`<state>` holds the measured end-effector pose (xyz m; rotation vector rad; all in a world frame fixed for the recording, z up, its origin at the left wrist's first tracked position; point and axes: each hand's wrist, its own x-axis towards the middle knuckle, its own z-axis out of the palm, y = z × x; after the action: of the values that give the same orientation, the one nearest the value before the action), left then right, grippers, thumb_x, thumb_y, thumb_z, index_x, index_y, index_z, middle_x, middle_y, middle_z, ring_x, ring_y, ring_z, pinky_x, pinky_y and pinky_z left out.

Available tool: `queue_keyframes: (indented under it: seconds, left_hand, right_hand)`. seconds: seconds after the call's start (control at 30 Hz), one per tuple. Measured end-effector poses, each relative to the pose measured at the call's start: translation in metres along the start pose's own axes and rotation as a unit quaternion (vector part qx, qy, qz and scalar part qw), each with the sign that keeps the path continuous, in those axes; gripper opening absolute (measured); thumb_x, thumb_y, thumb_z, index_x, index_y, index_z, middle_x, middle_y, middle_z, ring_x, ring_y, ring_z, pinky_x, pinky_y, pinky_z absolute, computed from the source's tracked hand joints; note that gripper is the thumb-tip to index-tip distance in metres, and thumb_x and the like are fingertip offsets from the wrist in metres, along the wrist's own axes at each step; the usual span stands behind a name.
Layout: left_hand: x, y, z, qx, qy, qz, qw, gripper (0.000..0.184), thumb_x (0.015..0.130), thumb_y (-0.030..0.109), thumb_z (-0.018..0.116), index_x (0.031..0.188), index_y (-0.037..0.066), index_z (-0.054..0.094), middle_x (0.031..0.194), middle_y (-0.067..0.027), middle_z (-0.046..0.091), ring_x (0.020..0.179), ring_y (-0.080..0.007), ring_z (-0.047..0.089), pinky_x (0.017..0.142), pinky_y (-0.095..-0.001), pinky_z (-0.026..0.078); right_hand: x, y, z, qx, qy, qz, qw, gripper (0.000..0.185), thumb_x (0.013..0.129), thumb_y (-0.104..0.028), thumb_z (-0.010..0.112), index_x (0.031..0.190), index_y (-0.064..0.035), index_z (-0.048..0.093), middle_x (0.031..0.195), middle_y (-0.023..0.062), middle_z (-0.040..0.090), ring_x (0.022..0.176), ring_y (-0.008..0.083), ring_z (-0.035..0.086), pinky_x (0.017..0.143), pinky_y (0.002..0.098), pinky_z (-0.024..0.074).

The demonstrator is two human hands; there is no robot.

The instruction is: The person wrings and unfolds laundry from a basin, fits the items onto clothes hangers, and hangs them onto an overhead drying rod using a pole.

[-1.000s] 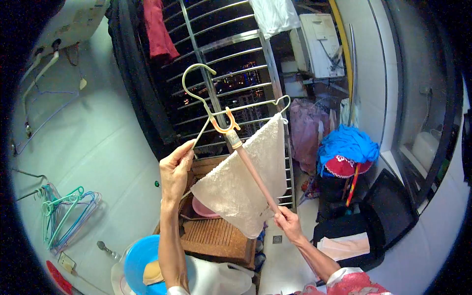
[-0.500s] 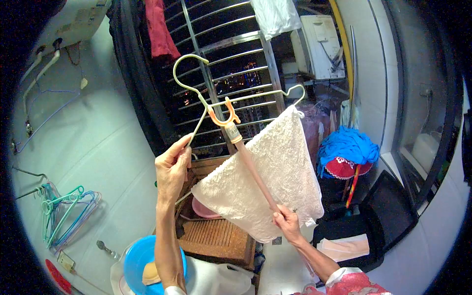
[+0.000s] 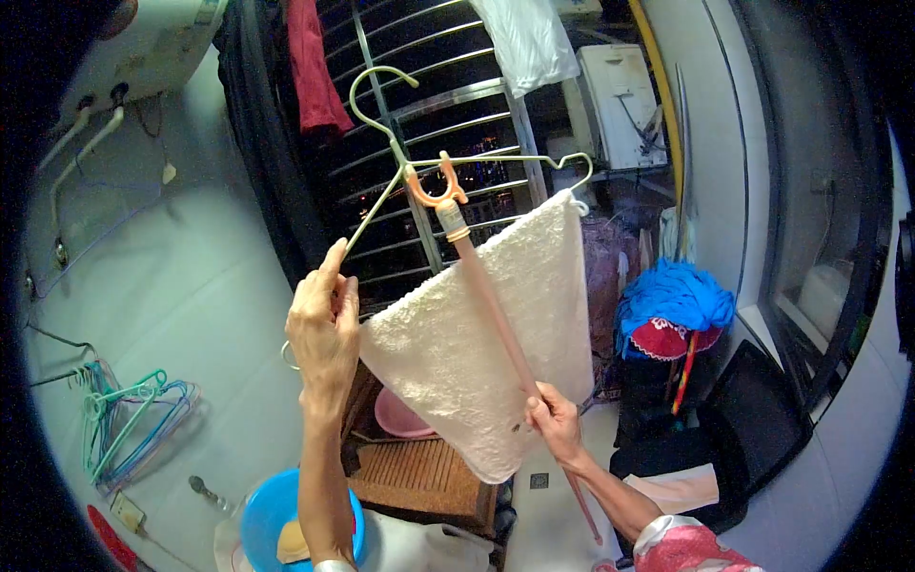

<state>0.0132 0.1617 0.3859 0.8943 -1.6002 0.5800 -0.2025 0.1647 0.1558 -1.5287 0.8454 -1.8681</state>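
My left hand (image 3: 322, 319) is at the left arm of a pale green wire hanger (image 3: 381, 195), index finger stretched along the wire and the other fingers curled around it. My right hand (image 3: 553, 419) grips a pinkish clothes pole (image 3: 496, 319) low on its shaft. The pole's orange forked tip (image 3: 440, 191) sits at the hanger's neck, just under the hook. A white towel (image 3: 434, 367) hangs slanted from the hanger, its upper right corner at the hanger's looped end. The pole crosses in front of the towel.
A metal window grille (image 3: 457, 100) stands ahead, with a red garment (image 3: 315, 71) and a white cloth (image 3: 529, 43) hanging above. Several hangers (image 3: 124, 410) hang on the left wall. Below are a blue basin (image 3: 262, 510), a ribbed brown washboard (image 3: 424, 472) and a black chair (image 3: 762, 410).
The hanger, towel and pole tip have shifted slightly up in view. My left index finger has straightened along the wire, and the hand sits slightly lower on the hanger.
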Motion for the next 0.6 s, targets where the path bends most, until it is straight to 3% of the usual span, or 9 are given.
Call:
queue_keyframes:
  seconds: [0.17, 0.47, 0.6]
  left_hand:
    - [0.005, 0.007, 0.002, 0.036, 0.027, 0.027, 0.999, 0.04, 0.081, 0.002, 0.058, 0.119, 0.011, 0.056, 0.09, -0.0098, 0.062, 0.074, -0.0159, 0.057, 0.067, -0.0291, 0.048]
    - [-0.001, 0.022, -0.005, 0.068, 0.052, 0.038, 0.996, 0.038, 0.081, 0.002, 0.058, 0.118, 0.01, 0.056, 0.093, -0.0111, 0.063, 0.076, -0.0178, 0.059, 0.069, -0.0303, 0.049]
    - [0.0, 0.028, -0.006, 0.054, 0.067, 0.018, 0.996, 0.034, 0.078, -0.001, 0.058, 0.112, 0.005, 0.059, 0.095, -0.0132, 0.063, 0.083, -0.0235, 0.059, 0.074, -0.0339, 0.047]
  right_hand:
    - [0.004, 0.006, -0.011, -0.004, -0.01, -0.016, 1.0, 0.023, 0.091, -0.017, 0.05, 0.109, -0.0034, 0.056, 0.063, -0.0041, 0.048, 0.053, 0.0025, 0.042, 0.046, 0.0181, 0.033]
    - [0.002, 0.002, -0.01, 0.043, -0.03, -0.026, 0.998, 0.025, 0.091, -0.017, 0.051, 0.11, -0.0019, 0.055, 0.063, -0.0043, 0.046, 0.055, 0.0031, 0.041, 0.047, 0.0188, 0.0328]
    - [0.006, 0.002, -0.007, 0.039, -0.028, -0.023, 0.999, 0.026, 0.091, -0.018, 0.051, 0.111, -0.0018, 0.055, 0.063, -0.0041, 0.046, 0.055, 0.0031, 0.041, 0.047, 0.0188, 0.0328]
